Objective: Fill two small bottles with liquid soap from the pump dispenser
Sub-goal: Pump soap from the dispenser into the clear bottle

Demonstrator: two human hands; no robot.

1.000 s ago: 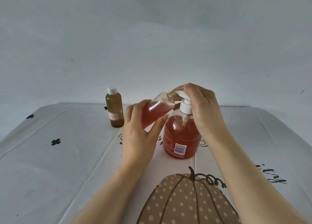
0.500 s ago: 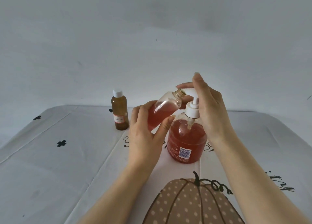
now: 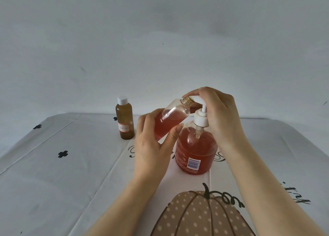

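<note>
Tilting its neck to the spout of the pump dispenser (image 3: 195, 152), the half-filled clear bottle (image 3: 170, 118) sits gripped in the left hand (image 3: 153, 146) while the right hand (image 3: 219, 114) curls over its head, apparently mid-fill; next, a steady press, neck aligned.

pump head (image 3: 199, 100): partly under right hand (image 3: 220, 114) | label (image 3: 124, 128): perhaps handwritten, unreadable

A single wide-angle camera rides on the person's head, facing forward and tilted down. It sits close above the desk (image 3: 53, 182), whose far edge bows across mid-frame, and the pale wall (image 3: 160, 40) fills the upper half. The left forearm (image 3: 124, 200) and right forearm (image 3: 263, 191) enter from the bottom edge, near the lens.
</note>
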